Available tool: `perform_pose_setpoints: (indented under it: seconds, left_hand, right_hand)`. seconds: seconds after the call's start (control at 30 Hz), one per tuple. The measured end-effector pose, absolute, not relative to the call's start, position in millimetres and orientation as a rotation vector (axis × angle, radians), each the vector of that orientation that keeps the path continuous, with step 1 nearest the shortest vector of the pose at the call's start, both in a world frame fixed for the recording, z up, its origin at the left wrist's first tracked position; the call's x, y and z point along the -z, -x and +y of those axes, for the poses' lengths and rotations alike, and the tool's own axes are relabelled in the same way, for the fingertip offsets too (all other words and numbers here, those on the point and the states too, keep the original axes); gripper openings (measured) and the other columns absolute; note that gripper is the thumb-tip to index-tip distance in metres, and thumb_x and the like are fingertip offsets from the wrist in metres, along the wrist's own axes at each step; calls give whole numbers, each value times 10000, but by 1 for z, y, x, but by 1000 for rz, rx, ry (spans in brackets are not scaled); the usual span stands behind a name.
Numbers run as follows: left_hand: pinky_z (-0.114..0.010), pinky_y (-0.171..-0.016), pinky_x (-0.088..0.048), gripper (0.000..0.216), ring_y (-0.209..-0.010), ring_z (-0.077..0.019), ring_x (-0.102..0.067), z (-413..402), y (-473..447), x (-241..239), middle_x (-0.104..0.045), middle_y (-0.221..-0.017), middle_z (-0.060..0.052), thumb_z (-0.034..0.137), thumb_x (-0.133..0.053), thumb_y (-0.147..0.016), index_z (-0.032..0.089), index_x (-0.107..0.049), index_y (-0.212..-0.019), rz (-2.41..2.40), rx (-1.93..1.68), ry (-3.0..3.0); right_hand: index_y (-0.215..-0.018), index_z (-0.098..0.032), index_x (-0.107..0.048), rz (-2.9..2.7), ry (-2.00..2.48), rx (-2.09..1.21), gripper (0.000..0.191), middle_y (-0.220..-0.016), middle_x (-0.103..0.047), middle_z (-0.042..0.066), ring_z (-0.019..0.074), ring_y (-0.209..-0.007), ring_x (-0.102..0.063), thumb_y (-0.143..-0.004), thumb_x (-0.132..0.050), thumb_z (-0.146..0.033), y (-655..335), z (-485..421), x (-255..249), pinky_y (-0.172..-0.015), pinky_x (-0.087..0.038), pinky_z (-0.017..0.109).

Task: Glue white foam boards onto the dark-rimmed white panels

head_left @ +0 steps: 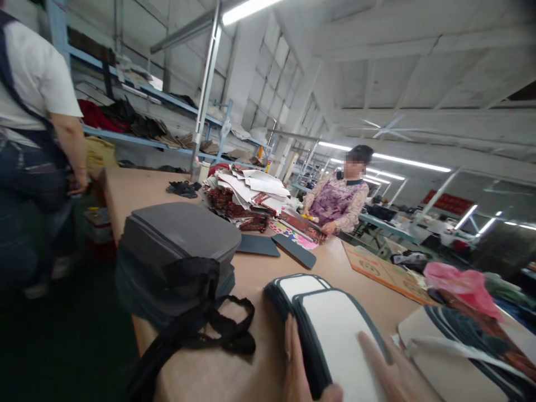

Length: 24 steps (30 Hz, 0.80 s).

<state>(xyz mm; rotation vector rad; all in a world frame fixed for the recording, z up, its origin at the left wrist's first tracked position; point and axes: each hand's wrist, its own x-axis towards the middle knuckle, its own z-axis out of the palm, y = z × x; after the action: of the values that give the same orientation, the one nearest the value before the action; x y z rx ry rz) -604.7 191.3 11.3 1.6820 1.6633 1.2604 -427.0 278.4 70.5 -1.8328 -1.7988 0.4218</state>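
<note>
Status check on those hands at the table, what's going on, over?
Left hand flat against side of white panel stack. Right hand flat on its top. Second stack just behind, black straps lying to the left.

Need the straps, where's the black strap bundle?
Head view, lower left: the black strap bundle hangs off the grey pad stack, left of the white panels.

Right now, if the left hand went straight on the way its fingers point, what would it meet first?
Probably the dark edge of the rear panel stack, just beyond the left hand; depth is unclear.
</note>
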Motion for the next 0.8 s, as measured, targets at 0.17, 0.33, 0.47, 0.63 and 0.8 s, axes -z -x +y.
perform_pose_setpoints:
  seconds: [0.17, 0.33, 0.47, 0.63, 0.8]
  left_hand:
    - [-501, -1092, -136, 1104, -1352, -328, 8, 218, 644, -87, -76, -1478, -202, 355, -701, -615, 54, -3, -1417, 1768, -1043, -1784]
    - [-486, -1048, -243, 1075, -1284, -352, -290, 233, 676, -127, -325, -1396, -226, 458, -747, -544, 72, -217, -1396, 1553, -672, -2066]
    - [-446, -1051, -248, 1113, -1297, -319, -276, 224, 698, -132, -322, -1397, -199, 402, -790, -515, 119, -187, -1407, 1496, -724, -2042]
    - [-368, -1083, -187, 1054, -1289, -248, -308, 194, 738, -134, -362, -1392, -77, 415, -819, -475, 221, -291, -1367, 1079, -756, -2004]
    - [-406, -1036, -294, 815, -1162, -280, -464, 141, 772, -102, -526, -1238, -39, 333, -809, -502, 255, -450, -1230, 1307, -823, -1733]
  right_hand:
    - [-1045, -170, -598, -1850, 1690, -549, 567, -1046, -651, 131, 302, -1048, -569, -670, -507, -585, 428, 284, -91, -882, -446, 394]
    - [-1239, -169, -470, -1895, 1538, -544, 735, -1195, -580, 116, 292, -1116, -524, -575, -658, -423, 427, 246, -99, -920, -431, 372]
    - [-1321, -156, -386, -2094, 1334, -316, 809, -1234, -548, 136, 302, -1111, -529, -608, -682, -399, 450, 214, -90, -858, -481, 354]
    - [-1385, -261, -284, -2289, 985, -142, 783, -1267, -534, 54, 247, -1096, -548, -694, -648, -308, 488, 170, -76, -867, -470, 279]
    - [-1212, -283, -520, -2499, 1111, -21, 563, -897, -704, 15, 202, -678, -660, -660, -587, -193, 482, 148, -70, -588, -520, 266]
